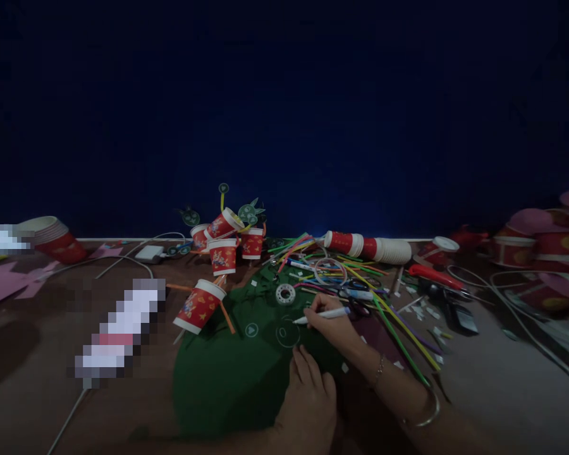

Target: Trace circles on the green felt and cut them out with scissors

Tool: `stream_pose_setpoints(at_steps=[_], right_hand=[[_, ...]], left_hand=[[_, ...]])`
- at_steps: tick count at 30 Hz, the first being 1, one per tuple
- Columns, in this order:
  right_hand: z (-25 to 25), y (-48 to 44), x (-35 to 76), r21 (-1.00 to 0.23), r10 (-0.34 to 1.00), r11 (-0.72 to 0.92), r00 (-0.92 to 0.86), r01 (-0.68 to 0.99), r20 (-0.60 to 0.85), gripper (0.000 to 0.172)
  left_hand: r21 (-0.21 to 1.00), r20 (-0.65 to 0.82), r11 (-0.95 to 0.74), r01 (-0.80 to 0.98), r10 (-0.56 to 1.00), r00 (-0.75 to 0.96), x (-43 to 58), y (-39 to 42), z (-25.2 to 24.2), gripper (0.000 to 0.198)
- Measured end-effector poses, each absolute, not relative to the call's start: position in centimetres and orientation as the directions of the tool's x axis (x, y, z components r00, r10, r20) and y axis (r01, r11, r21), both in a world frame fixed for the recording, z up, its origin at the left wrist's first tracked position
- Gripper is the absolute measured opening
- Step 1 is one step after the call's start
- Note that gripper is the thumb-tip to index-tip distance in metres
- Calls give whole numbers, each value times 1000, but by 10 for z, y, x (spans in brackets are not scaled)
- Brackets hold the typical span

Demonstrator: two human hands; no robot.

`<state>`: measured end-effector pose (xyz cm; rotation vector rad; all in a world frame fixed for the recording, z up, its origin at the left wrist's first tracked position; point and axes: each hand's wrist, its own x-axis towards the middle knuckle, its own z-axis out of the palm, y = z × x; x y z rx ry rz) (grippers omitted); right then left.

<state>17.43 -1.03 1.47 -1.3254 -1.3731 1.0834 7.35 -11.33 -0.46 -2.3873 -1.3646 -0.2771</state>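
Observation:
A white marker (332, 313) is pinched in the fingers of my right hand (330, 323), its tip pointing left just over the green sheet (218, 373). By the tip, a white-line circle (287, 333) with a smaller oval inside is drawn on the sheet. My left hand (309, 393) lies flat on the paper below that drawing, fingers stretched forward and holding nothing. A small drawn circle with a heart shape (251, 330) is further left. Just beyond the drawing sits a white ring-shaped roll (285, 294). Whether the marker tip touches the paper, I cannot tell.
Red paper cups joined with pipe cleaners (224, 256) stand at left. Stacked cups (370, 246) lie behind several colored pipe cleaners (384, 309). A red-handled tool (436, 278), paper scraps and cables are at right. A pixelated object (118, 335) lies left; pink paper (2, 283) is beyond.

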Motion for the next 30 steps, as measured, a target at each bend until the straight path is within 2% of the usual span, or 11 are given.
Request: stream_pose_setpoints(at_steps=[6, 30], right_hand=[[4, -9, 174, -955, 998, 46, -56, 294, 31, 20], [6, -10, 173, -941, 997, 51, -71, 334, 29, 19]], left_hand=[[-229, 336, -496, 838, 768, 546, 72, -112, -10, 16], [-249, 320, -485, 838, 776, 544, 73, -113, -8, 15]])
